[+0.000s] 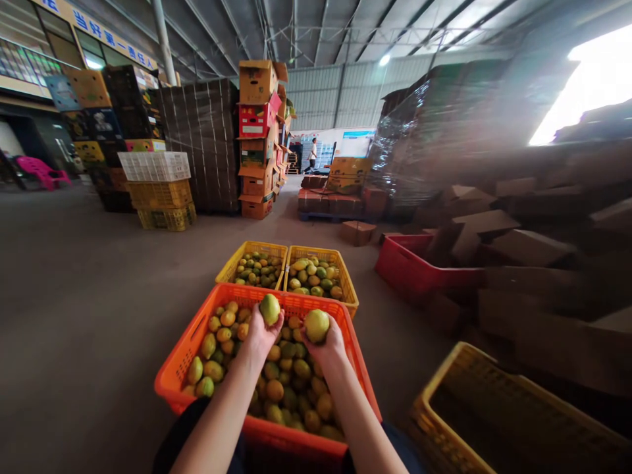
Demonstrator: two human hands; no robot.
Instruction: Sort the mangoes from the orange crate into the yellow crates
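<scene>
My left hand [261, 337] is closed around a green-yellow fruit [269, 309], an oval one whose exact kind I cannot make out. In my right hand [332, 343] is a larger, paler yellow-green fruit [316, 325]. Both hands are above the far half of a big orange crate [190, 332], with the two fruits a little apart. Many yellow, orange and green fruits [274, 391] fill the crate below, partly hidden by my forearms.
Beyond the orange crate stand a left yellow crate [228, 263] and a right yellow crate [349, 283], both holding similar fruit. A yellow crate [457, 421] stands at my right. Further off are a red crate [412, 266], cardboard boxes [533, 247] and a walking person [313, 155].
</scene>
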